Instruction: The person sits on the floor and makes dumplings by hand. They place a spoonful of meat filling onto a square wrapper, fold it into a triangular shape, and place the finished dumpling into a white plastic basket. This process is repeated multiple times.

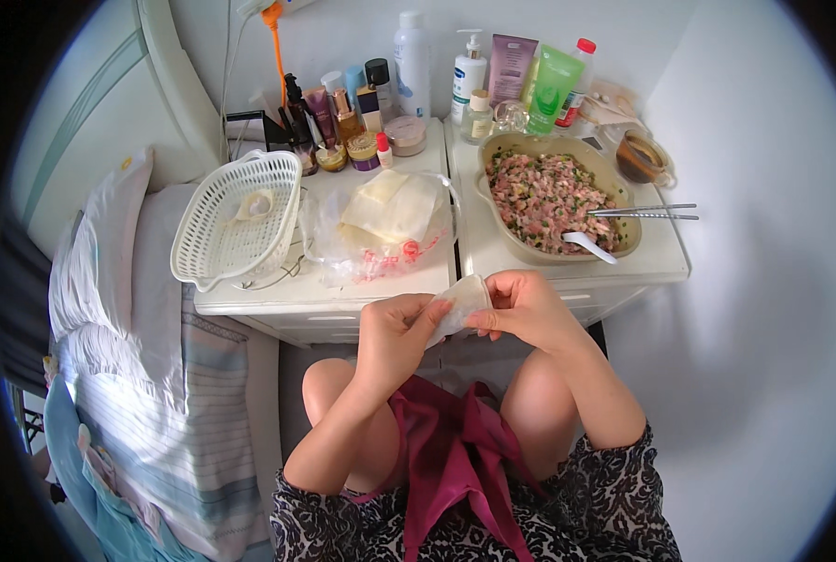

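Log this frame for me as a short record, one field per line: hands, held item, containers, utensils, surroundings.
Left hand: pinching the held item's left side
Right hand: pinching its right side
Held item: thin pale wrapper, in front of the cabinets; contents unclear
Basket: white, perforated, one small pale wrapped piece inside
Plastic bag: left of the bowl, pale sheets on it
Bowl: beige, chopped pink-and-green filling
Utensils: white spoon and chopsticks, in the bowl
Behind: bottles, tubes, jars

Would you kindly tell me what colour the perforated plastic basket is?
The perforated plastic basket is white, showing best in the head view.
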A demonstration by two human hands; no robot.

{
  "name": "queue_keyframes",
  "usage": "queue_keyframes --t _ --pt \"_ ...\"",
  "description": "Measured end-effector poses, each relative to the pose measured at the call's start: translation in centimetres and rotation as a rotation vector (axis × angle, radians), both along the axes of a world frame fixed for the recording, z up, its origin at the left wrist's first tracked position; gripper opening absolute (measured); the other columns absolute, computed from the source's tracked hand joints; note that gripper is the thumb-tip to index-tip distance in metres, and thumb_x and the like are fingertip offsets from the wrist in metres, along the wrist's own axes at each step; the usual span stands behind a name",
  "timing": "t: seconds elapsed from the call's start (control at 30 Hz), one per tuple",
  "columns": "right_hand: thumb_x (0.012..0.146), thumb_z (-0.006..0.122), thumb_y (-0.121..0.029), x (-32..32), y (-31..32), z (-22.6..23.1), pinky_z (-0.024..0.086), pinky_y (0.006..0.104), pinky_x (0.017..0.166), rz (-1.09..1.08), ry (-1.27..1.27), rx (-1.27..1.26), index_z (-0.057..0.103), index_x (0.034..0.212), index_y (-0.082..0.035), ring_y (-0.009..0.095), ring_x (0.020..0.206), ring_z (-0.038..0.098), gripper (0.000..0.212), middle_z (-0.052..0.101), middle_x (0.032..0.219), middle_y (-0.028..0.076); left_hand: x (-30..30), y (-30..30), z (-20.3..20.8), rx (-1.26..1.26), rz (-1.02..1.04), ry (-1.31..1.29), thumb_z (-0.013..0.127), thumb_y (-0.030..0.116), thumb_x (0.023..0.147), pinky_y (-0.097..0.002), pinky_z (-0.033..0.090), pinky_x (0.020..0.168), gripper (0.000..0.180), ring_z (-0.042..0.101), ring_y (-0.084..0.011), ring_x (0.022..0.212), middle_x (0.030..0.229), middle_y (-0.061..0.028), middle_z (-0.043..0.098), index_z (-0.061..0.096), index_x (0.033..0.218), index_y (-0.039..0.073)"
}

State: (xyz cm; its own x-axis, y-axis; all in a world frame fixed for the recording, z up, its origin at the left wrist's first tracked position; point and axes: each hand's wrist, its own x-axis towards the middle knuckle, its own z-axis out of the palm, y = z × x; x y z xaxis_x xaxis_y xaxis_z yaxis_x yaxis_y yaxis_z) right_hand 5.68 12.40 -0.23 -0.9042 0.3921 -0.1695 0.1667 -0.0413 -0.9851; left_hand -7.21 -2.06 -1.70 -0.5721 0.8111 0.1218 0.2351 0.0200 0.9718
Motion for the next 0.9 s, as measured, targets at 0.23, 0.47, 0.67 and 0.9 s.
queue_keyframes --t 0.23,0.47,0.67,0.9 --pt "0.075 0.071 -0.009 -0.2 0.5 0.1 0.045 0.0204 0.050 -0.045 0.019 -0.040 0.062 0.081 0.001 0.008 0.058 0.056 0.015 0.062 0.069 0.006 0.1 -0.2 0.4 0.063 -0.030 -0.171 0.060 0.013 0.087 -0.0191 0.038 0.047 0.019 0.046 -0.0031 0.054 0.060 -0.0002 0.058 0.067 0.086 -0.004" --pt "0.077 0.071 -0.012 -0.4 -0.5 -0.9 0.045 0.0201 0.049 -0.151 0.097 -0.139 0.064 0.083 0.002 0.007 0.056 0.055 0.017 0.061 0.068 0.004 0.3 0.1 -0.1 0.078 0.022 -0.160 0.060 0.012 0.087 -0.0181 0.037 0.046 0.018 0.046 -0.0026 0.053 0.060 -0.0004 0.059 0.068 0.086 -0.004" --pt "0.078 0.070 -0.012 -0.2 -0.9 -1.3 0.047 0.0204 0.050 -0.185 0.071 -0.042 0.064 0.082 0.001 0.008 0.057 0.057 0.014 0.062 0.070 0.004 0.2 0.3 -0.2 0.067 0.033 -0.118 0.061 0.011 0.086 -0.0187 0.033 0.044 0.016 0.041 -0.0018 0.052 0.056 0.0026 0.053 0.068 0.086 -0.004" --pt "0.080 0.069 -0.017 -2.1 -2.0 -0.2 0.044 0.0198 0.047 -0.222 0.274 -0.079 0.065 0.083 0.002 0.006 0.055 0.055 0.020 0.061 0.067 0.003 -1.2 0.1 1.3 0.028 0.027 0.009 0.061 0.011 0.086 -0.0195 0.034 0.046 0.017 0.041 -0.0027 0.053 0.057 0.0036 0.052 0.066 0.084 -0.004"
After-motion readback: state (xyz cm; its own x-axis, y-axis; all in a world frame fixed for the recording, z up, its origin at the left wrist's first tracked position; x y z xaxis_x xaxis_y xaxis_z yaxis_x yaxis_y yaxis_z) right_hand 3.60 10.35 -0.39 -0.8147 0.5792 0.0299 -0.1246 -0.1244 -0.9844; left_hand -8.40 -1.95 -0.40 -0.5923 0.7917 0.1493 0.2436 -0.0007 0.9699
